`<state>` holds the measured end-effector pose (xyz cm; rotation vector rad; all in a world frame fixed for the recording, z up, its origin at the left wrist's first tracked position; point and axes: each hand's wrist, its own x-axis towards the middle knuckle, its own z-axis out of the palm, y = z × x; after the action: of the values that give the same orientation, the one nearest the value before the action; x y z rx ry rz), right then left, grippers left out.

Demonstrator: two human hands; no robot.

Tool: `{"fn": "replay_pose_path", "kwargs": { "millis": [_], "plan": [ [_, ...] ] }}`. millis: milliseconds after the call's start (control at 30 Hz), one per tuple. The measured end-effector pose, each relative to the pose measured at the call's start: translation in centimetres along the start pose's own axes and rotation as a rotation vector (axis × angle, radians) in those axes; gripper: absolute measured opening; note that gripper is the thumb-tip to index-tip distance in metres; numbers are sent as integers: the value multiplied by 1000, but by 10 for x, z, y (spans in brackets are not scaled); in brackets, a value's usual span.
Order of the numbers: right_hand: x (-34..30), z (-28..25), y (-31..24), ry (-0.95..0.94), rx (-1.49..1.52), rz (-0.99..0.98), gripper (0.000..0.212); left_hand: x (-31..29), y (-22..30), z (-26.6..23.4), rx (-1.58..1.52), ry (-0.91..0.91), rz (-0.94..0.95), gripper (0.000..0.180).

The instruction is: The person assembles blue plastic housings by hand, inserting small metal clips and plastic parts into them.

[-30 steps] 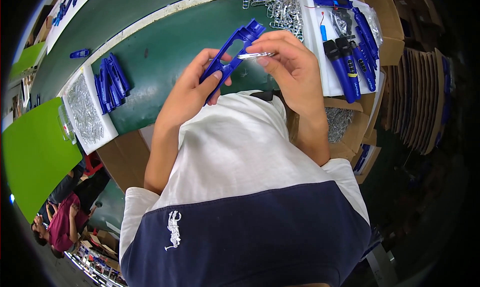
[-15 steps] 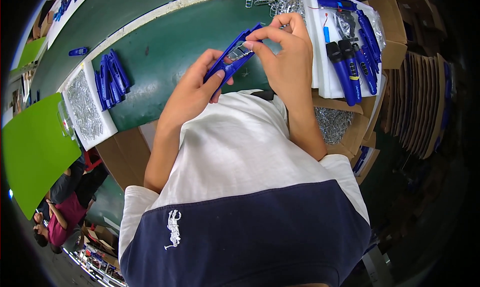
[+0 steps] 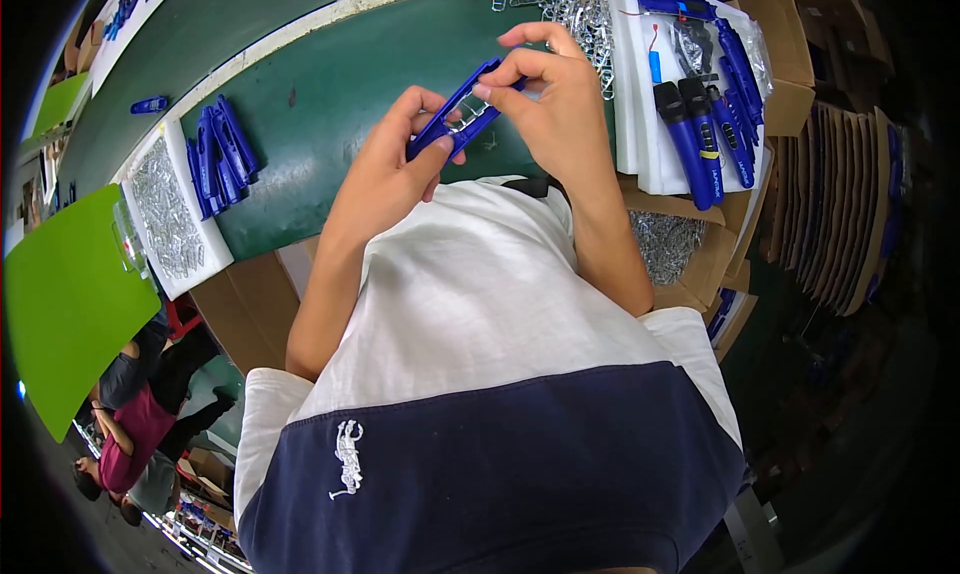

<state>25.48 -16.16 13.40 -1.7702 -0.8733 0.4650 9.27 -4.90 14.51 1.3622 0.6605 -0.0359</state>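
Note:
Over the green table my left hand (image 3: 385, 169) grips the lower end of a blue plastic microphone housing half (image 3: 463, 142), its thumb on the near rim and its fingers behind. The piece slants up to the right, with its hollow side facing up. Inside it lies a shiny metal wire frame (image 3: 467, 111). My right hand (image 3: 556, 99) is closed at the upper end, thumb and index finger pinching the housing's end or the frame there. Its fingertips hide exactly what they touch.
Several blue housing halves (image 3: 218, 159) lie to the left beside a white foam tray (image 3: 208, 236) of metal frames. A heap of metal frames (image 3: 570, 4) sits at the back. On the right, white foam (image 3: 632, 144) carries blue microphones (image 3: 685, 139); below is an open carton (image 3: 712, 264).
My right hand has moved slightly left and down along the housing. The housing has turned a little, showing more of its hollow and the metal frame. My left hand keeps its grip.

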Motion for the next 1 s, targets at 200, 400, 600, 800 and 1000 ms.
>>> {"fn": "replay_pose_path", "kwargs": {
  "millis": [200,400,600,800,1000],
  "plan": [
    [-6,9,9,-57,181,35,18,9,4,6,673,266,229,12],
    [-11,17,7,24,171,-3,32,12,2,9,680,362,314,14],
    [-16,21,6,93,288,116,28,15,-1,7,595,342,240,15],
    [-13,-1,5,-255,261,274,20,9,3,-1,595,197,226,13],
    [-17,10,1,-107,229,263,17,14,0,-8,803,291,413,15]
  ]
}}
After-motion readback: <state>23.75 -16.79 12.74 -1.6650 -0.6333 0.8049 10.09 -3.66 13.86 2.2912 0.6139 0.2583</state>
